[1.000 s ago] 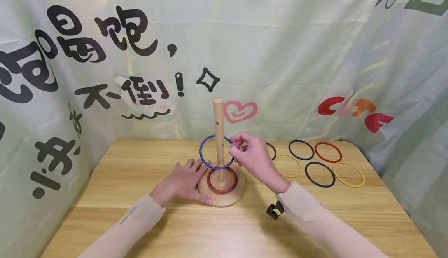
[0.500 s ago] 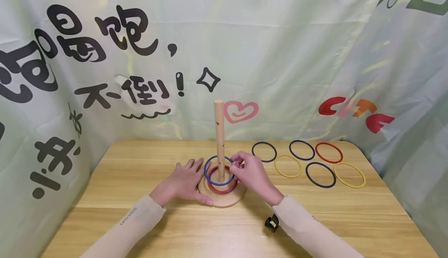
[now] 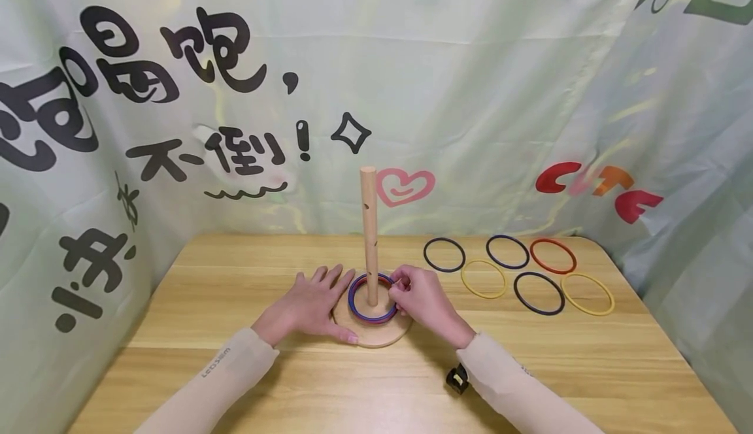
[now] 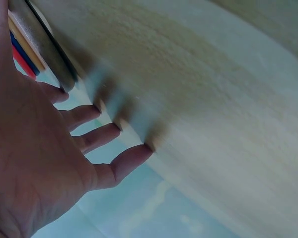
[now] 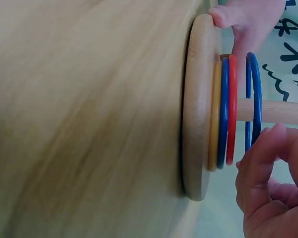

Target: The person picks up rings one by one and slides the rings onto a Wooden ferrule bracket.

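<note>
Ring stacking looked mid-step to me: the right hand (image 3: 425, 300) had a blue ring (image 5: 258, 94) pinched by its edge, looped around the wooden peg (image 3: 368, 225), just above the red ring (image 5: 232, 109) but not touching it. The left hand (image 3: 312, 306) had its fingers spread, thumb on the round base (image 3: 382, 337). Next move, I'd guess, called for dropping it level, then letting go.

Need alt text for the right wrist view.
Right hand pinching a blue ring around a wooden peg, apart from the red ring, second blue ring and yellowish ring stacked at its round base. The left hand touches the base's edge. Image is sideways, with wooden table filling the left.
</note>
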`<state>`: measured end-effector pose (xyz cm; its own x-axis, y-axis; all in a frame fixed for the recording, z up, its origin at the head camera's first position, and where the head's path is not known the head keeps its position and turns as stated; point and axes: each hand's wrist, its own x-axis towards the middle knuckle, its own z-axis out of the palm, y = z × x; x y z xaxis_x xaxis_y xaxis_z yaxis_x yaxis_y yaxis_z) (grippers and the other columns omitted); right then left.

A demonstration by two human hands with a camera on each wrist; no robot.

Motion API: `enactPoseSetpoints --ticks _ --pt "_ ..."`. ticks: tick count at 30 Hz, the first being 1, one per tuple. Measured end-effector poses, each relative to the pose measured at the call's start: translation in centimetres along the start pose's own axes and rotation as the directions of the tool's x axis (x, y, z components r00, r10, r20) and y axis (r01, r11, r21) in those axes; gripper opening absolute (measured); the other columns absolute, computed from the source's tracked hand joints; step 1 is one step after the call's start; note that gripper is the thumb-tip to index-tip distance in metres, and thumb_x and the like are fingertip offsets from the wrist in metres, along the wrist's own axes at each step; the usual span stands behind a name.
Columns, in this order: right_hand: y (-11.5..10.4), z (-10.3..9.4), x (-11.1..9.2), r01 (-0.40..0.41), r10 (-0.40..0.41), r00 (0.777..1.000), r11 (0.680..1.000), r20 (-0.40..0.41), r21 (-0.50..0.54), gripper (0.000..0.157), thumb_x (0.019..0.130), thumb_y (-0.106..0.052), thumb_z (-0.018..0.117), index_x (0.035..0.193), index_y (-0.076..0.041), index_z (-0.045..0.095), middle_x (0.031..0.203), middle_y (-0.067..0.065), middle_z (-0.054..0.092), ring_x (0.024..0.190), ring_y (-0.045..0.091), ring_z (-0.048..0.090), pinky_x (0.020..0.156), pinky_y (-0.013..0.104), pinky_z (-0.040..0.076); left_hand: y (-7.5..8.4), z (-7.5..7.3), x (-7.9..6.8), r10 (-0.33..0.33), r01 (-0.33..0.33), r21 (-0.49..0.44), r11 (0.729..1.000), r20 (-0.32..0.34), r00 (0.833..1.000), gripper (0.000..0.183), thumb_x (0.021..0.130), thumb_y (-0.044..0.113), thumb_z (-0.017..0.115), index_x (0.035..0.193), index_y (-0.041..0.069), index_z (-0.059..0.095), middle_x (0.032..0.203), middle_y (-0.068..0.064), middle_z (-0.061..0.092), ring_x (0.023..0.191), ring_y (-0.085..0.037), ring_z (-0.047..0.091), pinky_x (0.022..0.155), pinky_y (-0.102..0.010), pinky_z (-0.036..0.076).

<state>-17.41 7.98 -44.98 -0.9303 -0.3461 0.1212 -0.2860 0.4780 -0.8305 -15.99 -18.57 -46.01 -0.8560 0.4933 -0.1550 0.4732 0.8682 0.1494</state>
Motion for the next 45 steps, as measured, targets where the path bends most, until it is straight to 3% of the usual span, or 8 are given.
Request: enactPoseSetpoints --ticks 15,21,28,45 --pt "1.0 0.3 -0.1 -0.013 0.013 1.000 0.997 0.011 -0.072 0.012 0.095 0.004 0.067 0.106 0.002 0.072 0.066 -0.002 0.060 0.049 0.012 0.061 0.046 0.024 0.045 0.1 0.0 -0.1 -0.004 0.004 -0.005 1.000 0.015 1.000 0.137 0.076 0.093 0.072 0.175 0.011 0.025 0.174 -0.025 0.028 0.154 -0.054 0.033 0.106 -0.085 0.032" --pt "1.2 -0.1 -0.6 -0.043 0.043 0.999 0.998 -0.001 -0.034 0.011 0.097 0.004 0.066 0.105 0.000 0.072 0.069 -0.001 0.062 0.052 0.013 0.062 0.048 0.026 0.048 0.1 0.3 0.1 0.001 -0.001 0.004 1.000 0.020 1.000 0.137 0.076 0.094 0.070 0.176 0.012 0.024 0.175 -0.025 0.027 0.155 -0.053 0.033 0.107 -0.084 0.032" --pt "2.0 -2.4 -1.6 -0.065 0.060 0.993 0.997 -0.104 -0.045 0.014 0.094 0.000 0.069 0.107 -0.002 0.077 0.091 0.002 0.067 0.072 0.014 0.061 0.059 0.027 0.048 0.2 -0.1 -0.2 0.000 0.000 -0.004 1.000 0.005 1.000 0.137 0.076 0.092 0.072 0.175 0.009 0.026 0.174 -0.026 0.028 0.154 -0.053 0.033 0.106 -0.085 0.032" --pt "5.9 -7.9 -4.3 -0.171 0.154 0.975 0.981 -0.163 -0.093 0.023 0.104 -0.010 0.073 0.126 -0.002 0.071 0.112 0.011 0.068 0.072 0.020 0.065 0.057 0.030 0.052 0.1 -0.1 -0.1 -0.005 0.005 -0.003 1.000 0.019 1.000 0.136 0.077 0.092 0.072 0.175 0.011 0.025 0.175 -0.025 0.027 0.155 -0.052 0.032 0.107 -0.084 0.031"
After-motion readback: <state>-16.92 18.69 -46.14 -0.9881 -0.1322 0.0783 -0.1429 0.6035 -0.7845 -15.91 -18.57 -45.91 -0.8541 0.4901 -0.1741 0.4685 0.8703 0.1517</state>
